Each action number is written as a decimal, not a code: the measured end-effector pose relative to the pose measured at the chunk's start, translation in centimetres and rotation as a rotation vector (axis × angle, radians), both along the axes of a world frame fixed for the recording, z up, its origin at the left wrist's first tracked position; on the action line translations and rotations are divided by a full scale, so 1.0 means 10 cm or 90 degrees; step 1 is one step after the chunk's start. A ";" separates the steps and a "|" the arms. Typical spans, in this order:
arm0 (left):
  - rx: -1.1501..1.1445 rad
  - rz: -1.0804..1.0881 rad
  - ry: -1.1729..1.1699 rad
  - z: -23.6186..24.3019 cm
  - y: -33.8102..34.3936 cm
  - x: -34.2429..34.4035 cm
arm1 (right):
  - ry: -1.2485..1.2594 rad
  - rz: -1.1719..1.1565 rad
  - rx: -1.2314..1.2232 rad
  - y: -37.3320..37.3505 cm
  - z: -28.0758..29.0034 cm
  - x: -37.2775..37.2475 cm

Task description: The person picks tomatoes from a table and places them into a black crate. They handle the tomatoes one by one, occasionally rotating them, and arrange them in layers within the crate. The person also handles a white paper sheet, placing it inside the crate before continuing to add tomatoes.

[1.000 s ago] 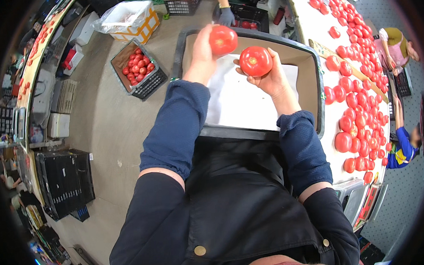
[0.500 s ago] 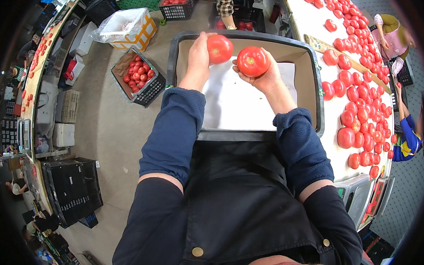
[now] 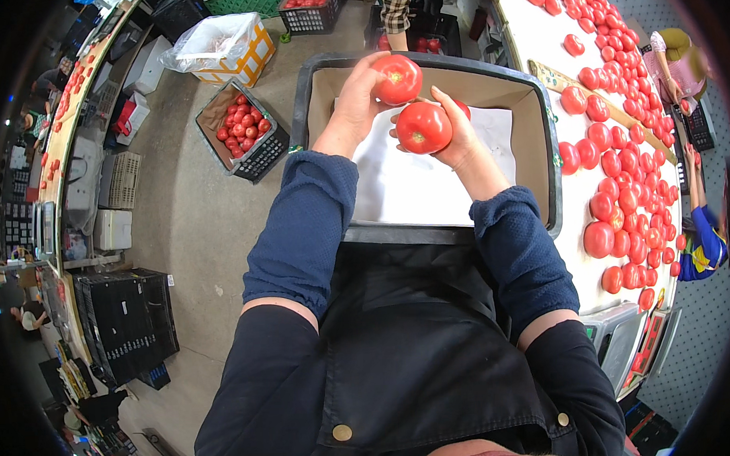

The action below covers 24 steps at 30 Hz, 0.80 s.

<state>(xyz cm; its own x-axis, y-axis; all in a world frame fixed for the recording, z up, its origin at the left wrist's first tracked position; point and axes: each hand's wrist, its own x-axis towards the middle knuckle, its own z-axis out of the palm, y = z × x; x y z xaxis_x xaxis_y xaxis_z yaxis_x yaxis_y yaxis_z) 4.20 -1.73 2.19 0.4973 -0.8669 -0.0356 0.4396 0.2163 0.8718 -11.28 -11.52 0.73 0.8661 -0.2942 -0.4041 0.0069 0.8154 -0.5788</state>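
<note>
One ripe tomato is grasped in the person's left hand, above the far part of a large dark-rimmed crate. The right hand cups a second tomato just beside it, nearer the person. Behind the right thumb shows a red patch; whether that hand holds it too cannot be told. Brown lining covers the crate's walls, and a white sheet lies inside. To the right, many loose tomatoes spread over a white counter, with a wooden strip among them. To the left, a smaller black crate of tomatoes stands on the floor, near a white-and-orange box. A co-worker's plaid sleeve shows beyond the large crate.
</note>
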 end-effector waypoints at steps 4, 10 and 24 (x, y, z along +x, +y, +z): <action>0.014 -0.020 -0.047 -0.02 -0.01 0.00 | -0.027 0.002 -0.033 0.03 0.05 -0.01; 0.017 -0.032 -0.123 0.00 0.00 -0.05 | -0.015 -0.004 -0.039 0.02 0.03 -0.01; 0.028 0.016 -0.253 -0.13 -0.07 -0.04 | -0.024 -0.003 -0.037 0.02 -0.04 0.00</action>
<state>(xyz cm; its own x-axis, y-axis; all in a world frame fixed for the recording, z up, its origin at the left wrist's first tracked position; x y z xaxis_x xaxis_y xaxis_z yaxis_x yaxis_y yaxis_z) 3.79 -2.41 0.93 0.5011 -0.8561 0.1266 0.0618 0.1813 0.9815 -11.33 -11.35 0.30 0.8791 -0.3208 -0.3526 0.0340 0.7799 -0.6250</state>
